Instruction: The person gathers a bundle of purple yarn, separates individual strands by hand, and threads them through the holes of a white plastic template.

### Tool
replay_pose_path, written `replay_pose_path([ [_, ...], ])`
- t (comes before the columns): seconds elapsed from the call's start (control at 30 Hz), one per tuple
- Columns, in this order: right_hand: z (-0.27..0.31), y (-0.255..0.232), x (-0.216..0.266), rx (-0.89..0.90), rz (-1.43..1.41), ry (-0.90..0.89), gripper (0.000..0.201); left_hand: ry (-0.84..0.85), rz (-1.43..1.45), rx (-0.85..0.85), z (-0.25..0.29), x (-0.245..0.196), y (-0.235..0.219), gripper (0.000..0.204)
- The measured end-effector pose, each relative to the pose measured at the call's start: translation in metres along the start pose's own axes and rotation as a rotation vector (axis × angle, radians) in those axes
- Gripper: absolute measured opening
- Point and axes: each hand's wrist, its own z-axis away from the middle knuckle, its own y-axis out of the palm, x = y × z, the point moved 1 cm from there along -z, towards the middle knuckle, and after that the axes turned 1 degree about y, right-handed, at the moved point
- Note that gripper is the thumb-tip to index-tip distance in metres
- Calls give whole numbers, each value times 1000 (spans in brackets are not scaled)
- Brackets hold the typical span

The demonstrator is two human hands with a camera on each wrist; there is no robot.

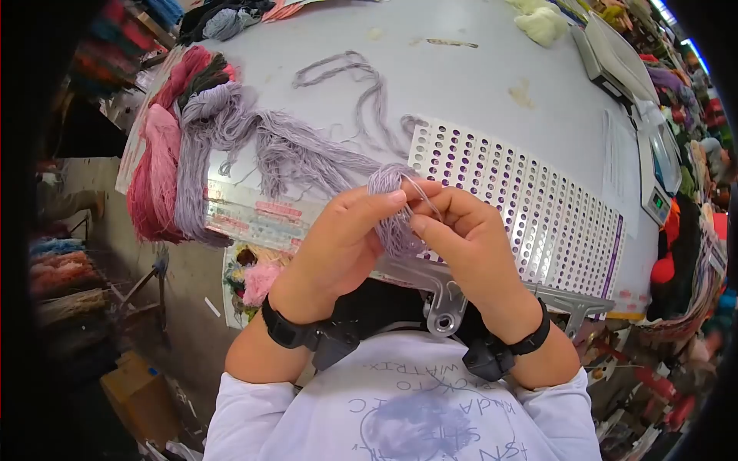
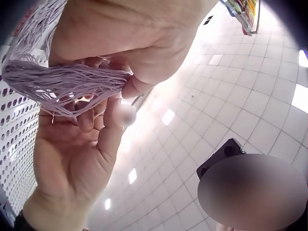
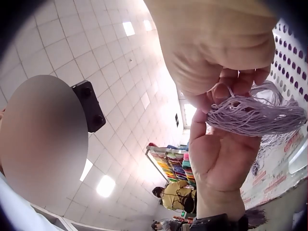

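Note:
A folded lilac yarn hank (image 1: 393,219) is bunched between the two hands, close in front of the shirt. My left hand (image 1: 332,238) grips it, the thumb lying across its upper part. The right hand (image 1: 480,250) pinches a thin strand loop (image 1: 424,197) that comes off the top of this hank. In the left wrist view the yarn (image 2: 72,86) spreads sideways between both hands, its loops hanging free at one end. The right wrist view shows the hank (image 3: 260,115) crossing the left palm. Behind the hands, more loose lilac yarn (image 1: 300,146) trails over the table.
A white board with rows of holes (image 1: 503,201) lies at the table's front right. Pink skeins (image 1: 157,169) drape over the left edge. Beyond the hands lies a loose lilac strand (image 1: 377,96). A digital scale (image 1: 653,180) stands at right, pale yellow yarn (image 1: 542,27) at the back.

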Motion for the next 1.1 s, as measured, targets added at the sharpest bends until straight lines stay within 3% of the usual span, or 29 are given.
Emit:
replay_pose_path([
  [0.07,1,-1,-1,8,-57,-56,12,-4,21,-13,0,1,-3,35],
  [0.23,8,-1,3,80,-183,3,10,14,7,-24,2,-5,-12,38],
  [0.37,12,1,8,101,-178,45,12,105,-82,15,5,-6,-2,40],
  [0.8,17,1,8,131,-200,57,14,75,-61,-35,8,-6,0,42],
  [1.1,17,1,12,140,-225,100,13,88,-194,-34,8,-8,-4,41],
])
